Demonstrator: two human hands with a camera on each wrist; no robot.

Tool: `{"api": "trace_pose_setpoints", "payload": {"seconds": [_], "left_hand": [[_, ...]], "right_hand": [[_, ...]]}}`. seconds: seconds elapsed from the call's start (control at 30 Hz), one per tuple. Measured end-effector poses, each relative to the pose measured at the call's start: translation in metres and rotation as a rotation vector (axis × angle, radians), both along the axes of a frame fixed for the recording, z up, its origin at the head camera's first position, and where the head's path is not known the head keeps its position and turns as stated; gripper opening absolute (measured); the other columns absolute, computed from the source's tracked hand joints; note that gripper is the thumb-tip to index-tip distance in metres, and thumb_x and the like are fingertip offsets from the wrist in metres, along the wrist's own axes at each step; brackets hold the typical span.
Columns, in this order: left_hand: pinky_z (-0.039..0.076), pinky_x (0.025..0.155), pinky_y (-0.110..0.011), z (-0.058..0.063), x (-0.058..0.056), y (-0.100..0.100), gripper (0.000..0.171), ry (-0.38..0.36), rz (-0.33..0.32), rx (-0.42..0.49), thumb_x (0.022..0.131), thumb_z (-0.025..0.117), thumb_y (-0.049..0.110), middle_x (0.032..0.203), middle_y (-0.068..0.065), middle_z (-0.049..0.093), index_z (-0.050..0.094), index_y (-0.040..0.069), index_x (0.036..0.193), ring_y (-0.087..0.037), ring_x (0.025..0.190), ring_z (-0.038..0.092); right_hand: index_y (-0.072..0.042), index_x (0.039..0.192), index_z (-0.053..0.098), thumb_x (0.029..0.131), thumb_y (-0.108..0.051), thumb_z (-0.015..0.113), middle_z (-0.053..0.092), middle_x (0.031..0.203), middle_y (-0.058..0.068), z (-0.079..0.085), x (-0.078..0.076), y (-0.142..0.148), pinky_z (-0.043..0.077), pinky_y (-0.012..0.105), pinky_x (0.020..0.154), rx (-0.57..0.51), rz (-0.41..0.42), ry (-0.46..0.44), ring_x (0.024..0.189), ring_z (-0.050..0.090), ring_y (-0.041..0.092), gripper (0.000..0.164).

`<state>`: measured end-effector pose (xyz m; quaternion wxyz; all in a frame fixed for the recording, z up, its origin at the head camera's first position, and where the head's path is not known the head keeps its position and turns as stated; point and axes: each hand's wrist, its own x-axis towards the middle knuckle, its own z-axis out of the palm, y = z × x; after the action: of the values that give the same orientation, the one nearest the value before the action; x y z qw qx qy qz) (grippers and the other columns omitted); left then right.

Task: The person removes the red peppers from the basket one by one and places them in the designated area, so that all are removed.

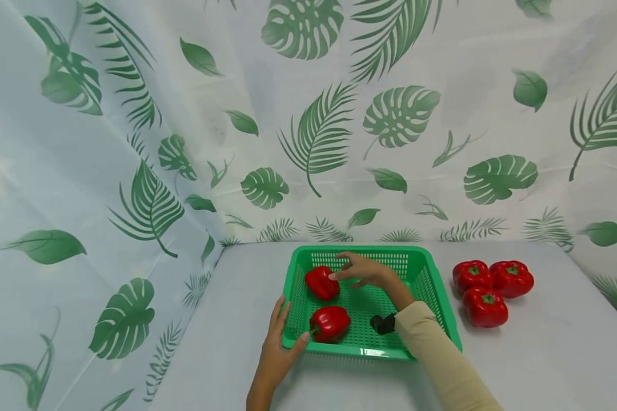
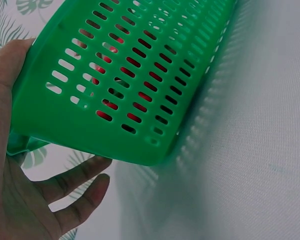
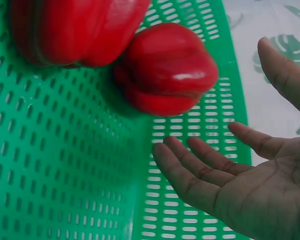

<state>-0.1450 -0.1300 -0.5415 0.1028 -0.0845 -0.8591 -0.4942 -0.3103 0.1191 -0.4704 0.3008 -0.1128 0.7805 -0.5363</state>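
A green perforated plastic basket [image 1: 360,249] stands on the table with two red bell peppers inside. One bell pepper [image 1: 323,283] lies toward the back left, the other bell pepper [image 1: 331,323] near the front left corner. My left hand [image 1: 277,354] holds that corner, thumb at the rim and fingers spread along the outside. Over the inside of the basket hovers my right hand [image 1: 362,270], its fingers extended and loosely bent beside the back pepper. In the right wrist view its palm [image 3: 270,190] holds nothing, and a gap shows between the fingertips and the nearer pepper [image 3: 167,70].
Three more red bell peppers [image 1: 485,305] sit grouped on the white table [image 1: 540,342], right of the basket. A small black device [image 1: 383,324] shows at the right wrist. Leaf-printed sheeting [image 1: 308,137] hangs behind and to the left.
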Motion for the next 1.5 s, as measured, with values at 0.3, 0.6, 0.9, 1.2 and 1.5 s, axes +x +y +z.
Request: {"api": "trace_pose_setpoints", "payload": {"seconds": [0.3,0.6,0.9,1.2,1.5], "left_hand": [[0.036,0.109,-0.058,0.004,0.003,0.0,0.073,0.011,0.002,-0.008,0.092,0.068,0.033,0.164,0.003,0.017,0.034,0.011,0.153,-0.028,0.149,0.024],[0.035,0.109,-0.06,0.001,0.001,0.0,0.073,0.01,0.004,0.001,0.092,0.067,0.033,0.164,0.004,0.017,0.033,0.014,0.153,-0.029,0.148,0.025],[0.037,0.108,-0.06,-0.001,0.001,0.002,0.072,0.007,0.001,-0.005,0.092,0.067,0.034,0.164,0.002,0.017,0.033,0.013,0.153,-0.03,0.148,0.026],[0.036,0.11,-0.057,0.001,0.001,0.002,0.072,0.016,0.005,0.002,0.092,0.067,0.033,0.164,0.003,0.018,0.035,0.011,0.152,-0.027,0.148,0.025],[0.035,0.111,-0.057,0.002,0.001,0.002,0.072,0.003,0.006,0.008,0.091,0.068,0.032,0.164,0.005,0.017,0.034,0.012,0.152,-0.026,0.149,0.024]], "right_hand": [[-0.002,0.149,0.031,0.089,-0.028,0.072,0.039,0.146,0.029,-0.013,-0.003,-0.009,0.045,0.06,0.099,0.026,0.021,0.008,0.132,0.044,0.045,0.077],[-0.001,0.144,0.037,0.086,-0.028,0.075,0.045,0.144,0.024,-0.025,-0.007,-0.021,0.053,0.054,0.092,0.043,0.017,-0.02,0.125,0.052,0.04,0.075],[0.002,0.141,0.037,0.083,-0.026,0.078,0.048,0.137,0.024,-0.034,-0.004,-0.031,0.057,0.051,0.082,0.089,-0.043,0.012,0.119,0.055,0.04,0.076],[0.005,0.137,0.039,0.086,-0.02,0.074,0.049,0.134,0.026,-0.042,-0.004,-0.033,0.058,0.049,0.082,0.065,-0.104,0.032,0.116,0.056,0.04,0.067],[0.005,0.138,0.041,0.085,-0.02,0.076,0.052,0.132,0.024,-0.035,-0.004,-0.027,0.058,0.048,0.083,0.077,-0.095,0.024,0.114,0.057,0.038,0.068]]}}
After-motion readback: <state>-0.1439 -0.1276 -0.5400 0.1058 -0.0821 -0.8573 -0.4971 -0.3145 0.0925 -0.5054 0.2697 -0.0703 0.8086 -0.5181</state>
